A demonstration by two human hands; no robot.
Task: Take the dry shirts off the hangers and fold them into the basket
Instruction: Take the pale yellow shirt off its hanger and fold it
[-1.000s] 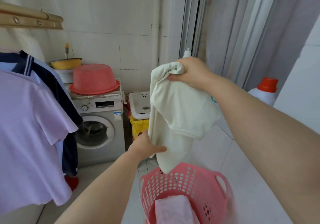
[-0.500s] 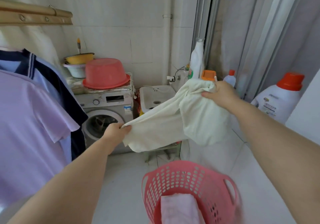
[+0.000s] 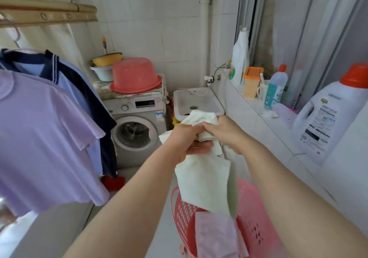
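Observation:
A cream shirt (image 3: 203, 180) hangs doubled over in front of me, above the pink perforated basket (image 3: 253, 226). My left hand (image 3: 185, 140) and my right hand (image 3: 223, 130) meet at its top edge and both grip the bunched cloth there. A folded pink garment (image 3: 215, 235) lies in the basket. On the left, a lilac shirt (image 3: 39, 134) hangs on a hanger from the wooden rail (image 3: 47, 13). Behind it hangs a light blue shirt with a navy collar (image 3: 65, 72).
A washing machine (image 3: 137, 126) with an upturned red basin (image 3: 135, 74) stands at the back, a white sink (image 3: 197, 102) beside it. A tiled ledge (image 3: 264, 126) on the right bears detergent bottles, including a large white jug (image 3: 328, 116).
My left hand swung from the far left up to my right hand, bringing the shirt's two ends together. The shirt, stretched sideways before, now hangs folded over the basket.

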